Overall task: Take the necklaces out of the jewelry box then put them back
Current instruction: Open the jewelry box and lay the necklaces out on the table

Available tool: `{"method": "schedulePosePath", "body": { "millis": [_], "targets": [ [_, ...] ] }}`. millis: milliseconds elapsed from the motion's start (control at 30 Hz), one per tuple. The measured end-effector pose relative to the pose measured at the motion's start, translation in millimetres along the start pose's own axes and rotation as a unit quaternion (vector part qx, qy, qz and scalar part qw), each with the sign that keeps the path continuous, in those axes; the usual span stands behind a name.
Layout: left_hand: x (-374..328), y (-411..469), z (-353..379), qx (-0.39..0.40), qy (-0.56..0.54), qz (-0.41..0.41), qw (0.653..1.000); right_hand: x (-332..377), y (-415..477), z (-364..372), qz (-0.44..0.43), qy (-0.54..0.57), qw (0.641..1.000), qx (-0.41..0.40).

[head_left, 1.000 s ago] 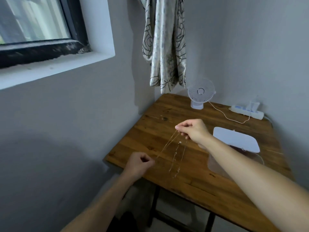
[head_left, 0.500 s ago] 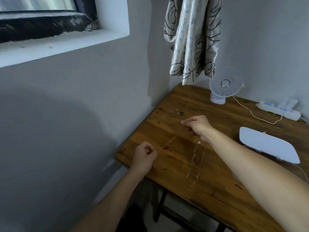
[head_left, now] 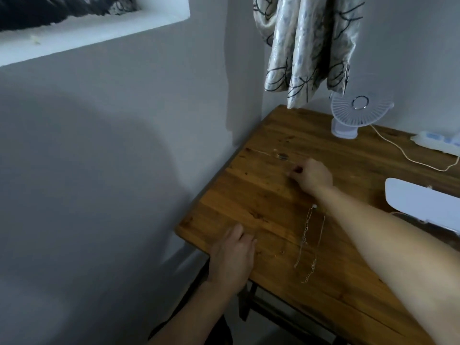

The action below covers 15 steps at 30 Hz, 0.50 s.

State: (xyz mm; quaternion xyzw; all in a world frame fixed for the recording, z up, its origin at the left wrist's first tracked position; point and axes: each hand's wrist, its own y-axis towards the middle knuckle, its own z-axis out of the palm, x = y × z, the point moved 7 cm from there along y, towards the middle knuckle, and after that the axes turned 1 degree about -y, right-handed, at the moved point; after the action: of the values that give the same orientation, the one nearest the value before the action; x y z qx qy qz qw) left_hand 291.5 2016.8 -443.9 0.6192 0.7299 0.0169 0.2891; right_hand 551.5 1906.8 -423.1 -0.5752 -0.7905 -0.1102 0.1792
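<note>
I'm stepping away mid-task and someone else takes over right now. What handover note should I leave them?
Left hand: rests at the near corner of the table; grip unclear.
Right hand: fingers curled, tips on the wood; any chain there is too fine to see.
Silver necklace lies beside the right forearm; a thin chain lies farther back. White jewelry box sits at the right edge.
Done: at least two necklaces out.
Left: put them back.

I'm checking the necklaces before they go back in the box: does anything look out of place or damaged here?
Nothing looks damaged or spilled. A silver necklace lies stretched out on the table, clear of its edges. What looks like a thinner chain lies beyond the right hand, close to the wall-side edge.
</note>
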Motion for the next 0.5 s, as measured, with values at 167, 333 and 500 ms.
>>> {"method": "schedulePosePath", "body": {
  "millis": [167, 333, 500],
  "targets": [
    [4.3, -6.6, -6.4, -0.001, 0.018, -0.008, 1.0, -8.4, -6.7, -19.8, 0.003, -0.009, 0.999, -0.045],
    [3.6, -16.5, -17.7, 0.019, 0.019, -0.029, 0.999, -25.0, -37.9, -65.1, -0.015, 0.041, 0.994, -0.096],
    [-47.6, -19.9, -20.1, 0.039, -0.014, 0.011, 0.999, -67.4, -78.8, -106.2, 0.002, 0.084, 0.993, -0.08]
  ]
}}
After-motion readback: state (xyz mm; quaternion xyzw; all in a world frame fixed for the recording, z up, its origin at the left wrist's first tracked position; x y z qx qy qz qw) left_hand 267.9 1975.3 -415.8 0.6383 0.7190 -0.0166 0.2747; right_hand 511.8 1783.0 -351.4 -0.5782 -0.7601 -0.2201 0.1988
